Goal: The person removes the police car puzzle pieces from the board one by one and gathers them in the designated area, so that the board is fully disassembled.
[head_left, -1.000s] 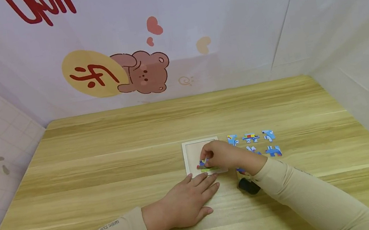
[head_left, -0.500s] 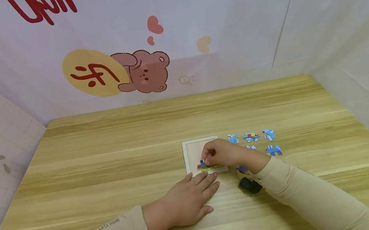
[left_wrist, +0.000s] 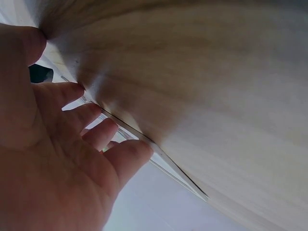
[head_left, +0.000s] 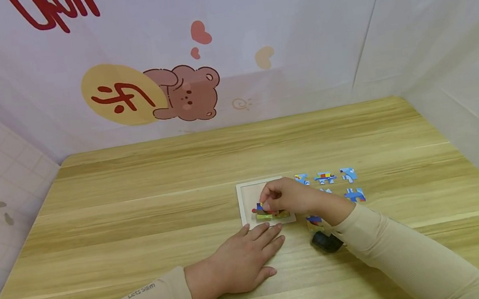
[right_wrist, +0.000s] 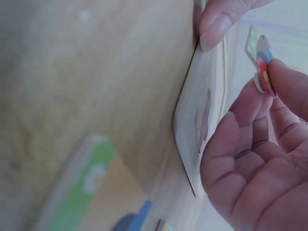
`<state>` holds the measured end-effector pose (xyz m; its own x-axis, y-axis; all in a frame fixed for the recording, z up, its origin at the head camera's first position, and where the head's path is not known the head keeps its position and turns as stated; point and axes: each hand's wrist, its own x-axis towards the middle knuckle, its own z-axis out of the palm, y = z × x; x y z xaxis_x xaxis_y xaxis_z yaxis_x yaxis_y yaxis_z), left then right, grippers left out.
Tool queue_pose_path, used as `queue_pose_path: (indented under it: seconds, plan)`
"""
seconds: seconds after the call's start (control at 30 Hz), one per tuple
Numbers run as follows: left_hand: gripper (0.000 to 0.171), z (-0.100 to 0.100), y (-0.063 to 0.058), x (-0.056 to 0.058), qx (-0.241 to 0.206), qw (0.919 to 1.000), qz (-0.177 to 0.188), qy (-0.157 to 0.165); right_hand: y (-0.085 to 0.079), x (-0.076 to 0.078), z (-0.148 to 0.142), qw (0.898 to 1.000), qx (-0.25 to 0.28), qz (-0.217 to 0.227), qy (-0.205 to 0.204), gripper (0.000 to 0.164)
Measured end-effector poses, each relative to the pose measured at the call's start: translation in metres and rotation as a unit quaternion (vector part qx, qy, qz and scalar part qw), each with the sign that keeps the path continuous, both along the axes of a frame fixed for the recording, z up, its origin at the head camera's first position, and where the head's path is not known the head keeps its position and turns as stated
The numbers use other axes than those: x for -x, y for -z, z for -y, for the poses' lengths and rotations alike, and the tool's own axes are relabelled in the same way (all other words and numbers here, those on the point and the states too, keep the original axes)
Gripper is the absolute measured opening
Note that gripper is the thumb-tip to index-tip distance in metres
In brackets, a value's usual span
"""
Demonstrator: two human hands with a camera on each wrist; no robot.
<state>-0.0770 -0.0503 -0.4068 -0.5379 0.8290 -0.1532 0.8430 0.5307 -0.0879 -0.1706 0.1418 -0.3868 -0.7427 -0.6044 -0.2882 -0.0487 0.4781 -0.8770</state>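
In the head view my right hand (head_left: pixel 294 197) pinches a colourful jigsaw puzzle piece (head_left: pixel 259 208) between thumb and fingertips, over the near part of a pale square tray (head_left: pixel 242 205). The right wrist view shows the held piece raised and tilted, with green, blue and red on it. Another puzzle piece (right_wrist: pixel 204 118) lies in the tray near its corner, partly hidden from the head by my right hand. My left hand (head_left: pixel 248 260) lies flat on the table, fingers spread, its fingertips at the tray's near edge.
Several loose puzzle pieces, such as one with red and yellow blocks (head_left: pixel 325 177) and a blue one (head_left: pixel 354 195), lie right of the tray. My right forearm partly covers others. A black object (head_left: pixel 326 242) shows beside the right cuff. White printed sheets stand behind the wooden table (head_left: pixel 156 181).
The right hand has lifted the pinched puzzle piece slightly and shifted it a little away and left, so more of the piece beneath shows. The left hand stays in place.
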Motion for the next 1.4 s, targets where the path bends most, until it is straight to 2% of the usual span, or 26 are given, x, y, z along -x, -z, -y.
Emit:
queue_pose_path:
  seconds: [0.2, 0.47, 0.67, 0.93, 1.13, 1.4]
  plan:
    - [0.060, 0.000, 0.000, 0.000, -0.001, 1.0000, -0.001, -0.003, -0.007, -0.001, -0.004, 0.999, 0.023, -0.032, 0.005, 0.008]
    - [0.060, 0.000, -0.001, -0.001, 0.003, 1.0000, 0.003, -0.007, -0.015, -0.004, -0.022, 0.997, 0.029, -0.070, 0.023, 0.010]
    - [0.060, 0.000, 0.000, -0.002, 0.006, 0.9998, 0.012, -0.012, -0.019, -0.006, -0.043, 0.996, 0.018, -0.081, 0.027, 0.014]
    - [0.060, -0.001, 0.000, -0.002, 0.006, 0.9998, 0.013, -0.015, -0.029, -0.007, -0.068, 0.994, -0.004, -0.099, 0.036, 0.012]
    - [0.060, 0.000, 0.000, -0.002, 0.005, 0.9998, 0.010, -0.014, -0.030, -0.006, -0.088, 0.995, -0.019, -0.095, 0.030, 0.008]
    - [0.060, -0.001, 0.000, -0.003, 0.004, 0.9998, 0.011, -0.016, -0.026, -0.005, -0.107, 0.997, -0.042, -0.059, 0.012, 0.010]
